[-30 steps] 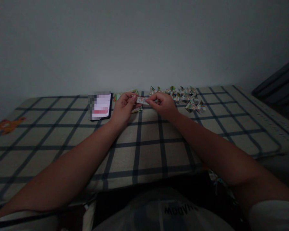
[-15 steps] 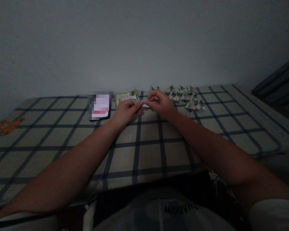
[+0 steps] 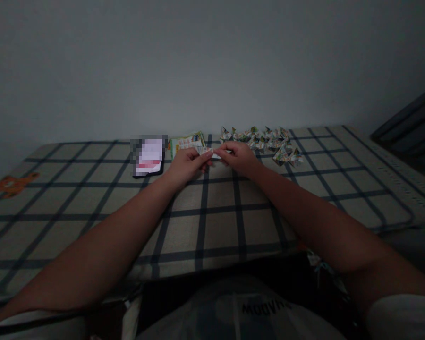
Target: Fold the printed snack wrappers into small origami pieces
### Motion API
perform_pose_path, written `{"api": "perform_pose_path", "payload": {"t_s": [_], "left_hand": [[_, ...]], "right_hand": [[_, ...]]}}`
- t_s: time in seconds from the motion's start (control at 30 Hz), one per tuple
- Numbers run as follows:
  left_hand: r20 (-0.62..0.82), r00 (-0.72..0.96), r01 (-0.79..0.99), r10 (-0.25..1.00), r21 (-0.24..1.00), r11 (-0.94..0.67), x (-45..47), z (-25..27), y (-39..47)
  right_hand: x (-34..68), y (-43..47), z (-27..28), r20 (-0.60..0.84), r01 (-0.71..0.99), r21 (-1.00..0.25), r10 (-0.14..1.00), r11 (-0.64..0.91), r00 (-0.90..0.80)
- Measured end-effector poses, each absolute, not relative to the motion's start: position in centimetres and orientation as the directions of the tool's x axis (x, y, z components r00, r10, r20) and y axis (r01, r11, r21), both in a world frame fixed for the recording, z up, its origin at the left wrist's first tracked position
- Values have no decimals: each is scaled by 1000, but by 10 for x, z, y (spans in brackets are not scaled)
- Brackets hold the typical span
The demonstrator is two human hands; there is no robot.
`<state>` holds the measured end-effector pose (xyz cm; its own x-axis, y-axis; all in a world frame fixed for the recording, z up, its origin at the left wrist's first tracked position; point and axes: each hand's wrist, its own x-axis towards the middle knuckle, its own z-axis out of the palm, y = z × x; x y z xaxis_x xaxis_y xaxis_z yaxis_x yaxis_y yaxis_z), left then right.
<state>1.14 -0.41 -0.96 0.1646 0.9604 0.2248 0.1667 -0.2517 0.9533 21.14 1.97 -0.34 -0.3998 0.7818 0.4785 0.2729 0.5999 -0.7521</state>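
A small folded strip of printed paper (image 3: 216, 155) is pinched between my two hands above the checked cloth. My left hand (image 3: 189, 165) is closed on its left part, thumb on top. On the right end, the thumb and forefinger of my right hand (image 3: 240, 157) press together. Just behind my left hand lies a stack of printed paper sheets (image 3: 187, 140) with green edges. Several folded paper pieces (image 3: 265, 138) with pointed corners lie in a cluster behind and to the right of my right hand.
A phone (image 3: 149, 158) with a lit, blurred screen lies left of my left hand. An orange bear-shaped item (image 3: 12, 184) is at the far left. The checked cloth (image 3: 219, 222) covers the table, which meets a plain wall (image 3: 212, 66) behind.
My right hand has lowered slightly, its raised fingers now curled down at the paper strip. My left hand has stayed nearly in place, still pinching the strip.
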Motion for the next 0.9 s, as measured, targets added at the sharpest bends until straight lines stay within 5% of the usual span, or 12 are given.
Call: {"api": "perform_pose_path", "payload": {"t_s": [0.23,0.53,0.77,0.9], "left_hand": [[340,117,268,933,894,-360,5,-7,-3],[188,266,-20,945,982,-190,12,-6,-7],[258,235,306,937,896,-323,9,-2,-9],[266,229,285,936,901,-326,11,2,-13]], "right_hand": [[209,19,-7,232,45,-955,834,293,-501],[214,13,0,276,109,-891,716,441,-641],[210,11,-1,342,251,-804,765,539,-545],[208,10,0,345,287,-809,810,512,-474]]}}
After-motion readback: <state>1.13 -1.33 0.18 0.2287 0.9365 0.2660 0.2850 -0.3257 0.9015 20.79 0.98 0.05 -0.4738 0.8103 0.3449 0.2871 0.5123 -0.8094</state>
